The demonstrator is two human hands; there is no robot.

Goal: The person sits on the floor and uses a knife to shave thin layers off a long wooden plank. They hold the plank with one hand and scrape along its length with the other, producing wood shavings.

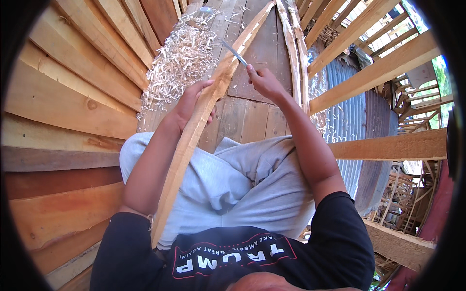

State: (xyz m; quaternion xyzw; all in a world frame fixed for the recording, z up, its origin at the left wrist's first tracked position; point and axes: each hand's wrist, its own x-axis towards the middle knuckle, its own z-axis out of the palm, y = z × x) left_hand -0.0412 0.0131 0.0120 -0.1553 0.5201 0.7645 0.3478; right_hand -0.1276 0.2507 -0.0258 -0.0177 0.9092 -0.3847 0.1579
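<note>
A long, pale wooden pole [188, 145] slants from beside my left upper arm, across my lap, to the far end of the floor. My left hand [191, 103] is wrapped around it near its middle, thumb on top and fingertips showing on the other side. My right hand [266, 83] is closed on the handle of a knife [234, 52], most of the handle hidden in the fist. The narrow blade points away to the left and crosses the pole beyond my left hand. Along that far stretch the wood's surface looks freshly cut and uneven.
Curled wood shavings [177, 65] lie heaped at the left on the board floor [242, 114]. Two thin rough poles [297, 58] rest to the right. A plank wall [73, 102] rises on the left; spaced wooden bars [383, 70] stand on the right, with corrugated metal [345, 87] beyond.
</note>
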